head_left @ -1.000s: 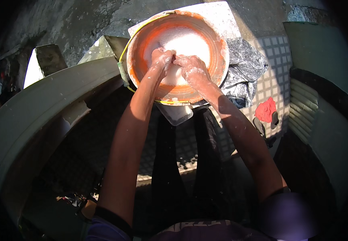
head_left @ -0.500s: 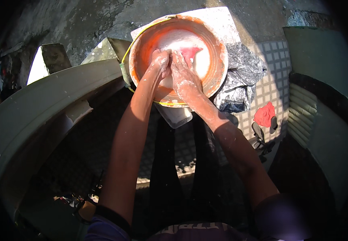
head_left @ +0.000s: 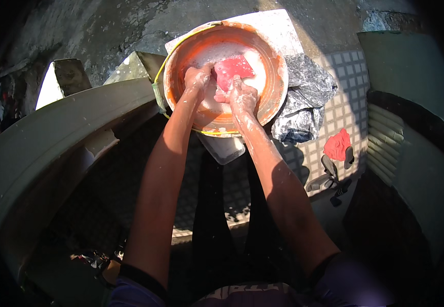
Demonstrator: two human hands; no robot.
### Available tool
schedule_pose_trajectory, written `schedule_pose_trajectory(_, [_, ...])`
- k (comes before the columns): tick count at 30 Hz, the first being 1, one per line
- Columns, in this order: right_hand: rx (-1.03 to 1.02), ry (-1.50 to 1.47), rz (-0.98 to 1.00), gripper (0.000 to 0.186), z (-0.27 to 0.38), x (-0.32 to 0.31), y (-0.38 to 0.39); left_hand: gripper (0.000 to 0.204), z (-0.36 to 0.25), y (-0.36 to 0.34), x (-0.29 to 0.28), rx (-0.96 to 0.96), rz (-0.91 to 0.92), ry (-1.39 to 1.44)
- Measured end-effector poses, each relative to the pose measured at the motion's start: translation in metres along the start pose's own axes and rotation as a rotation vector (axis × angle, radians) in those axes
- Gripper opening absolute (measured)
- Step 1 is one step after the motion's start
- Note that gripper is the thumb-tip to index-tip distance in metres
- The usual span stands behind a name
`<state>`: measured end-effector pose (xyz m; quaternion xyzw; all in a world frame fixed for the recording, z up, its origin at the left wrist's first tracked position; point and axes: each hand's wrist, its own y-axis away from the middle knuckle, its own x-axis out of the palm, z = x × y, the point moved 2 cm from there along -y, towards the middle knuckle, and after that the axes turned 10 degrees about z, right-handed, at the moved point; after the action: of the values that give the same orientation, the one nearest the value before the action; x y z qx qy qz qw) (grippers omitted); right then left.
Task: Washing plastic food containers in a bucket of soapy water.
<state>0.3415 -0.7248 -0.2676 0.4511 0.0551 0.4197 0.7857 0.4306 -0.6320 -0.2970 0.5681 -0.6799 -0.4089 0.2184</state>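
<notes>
An orange bucket [head_left: 280, 84] with a smeared rim holds white, foamy liquid [head_left: 257, 81]. Inside it, a flat red piece [head_left: 234, 68] shows above the liquid, wet and streaked with white; its exact kind is unclear. My right hand [head_left: 244, 96] grips the near edge of this piece, thumb on top and fingers partly underneath. Close to the piece's left edge, my left hand [head_left: 197, 78] is closed with its fingers curled, and what they hold is hidden. White residue coats both hands and the right forearm.
The bucket rests over a white board [head_left: 289, 38] and a clear plastic container [head_left: 223, 148]. Crumpled silver-black sheeting [head_left: 306, 94] lies to the right. Beyond it are a red cloth [head_left: 337, 145] and dark sandals [head_left: 328, 169] on tiles. A curved pale ledge [head_left: 63, 115] borders the left.
The hands were close together, partly covering the red piece. They have moved apart, and more of the piece now shows, with my right thumb over it.
</notes>
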Motion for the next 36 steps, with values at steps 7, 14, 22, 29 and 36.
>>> schedule_pose_trajectory(7, [-0.052, -0.039, 0.077, 0.017, -0.018, -0.006, -0.008, 0.036, 0.009, -0.018, 0.004, 0.249, 0.154, 0.252])
schedule_pose_trajectory(14, [0.107, 0.020, 0.128, 0.024, -0.021, -0.006, 0.000, 0.046, -0.003, -0.021, 0.002, 0.184, -0.127, -0.073])
schedule_pose_trajectory(22, [-0.021, 0.419, -0.272, 0.026, -0.057, -0.096, -0.091, 0.022, -0.011, -0.021, 0.044, 0.253, 0.442, 0.057])
schedule_pose_trajectory(29, [0.176, 0.354, -0.403, 0.042, -0.011, -0.004, -0.038, 0.027, 0.001, -0.022, -0.023, 0.425, 0.065, -0.535])
schedule_pose_trajectory(36, [-0.056, 0.054, 0.054, 0.071, -0.018, -0.017, -0.047, 0.029, 0.004, -0.002, -0.024, 0.315, 0.318, -0.301])
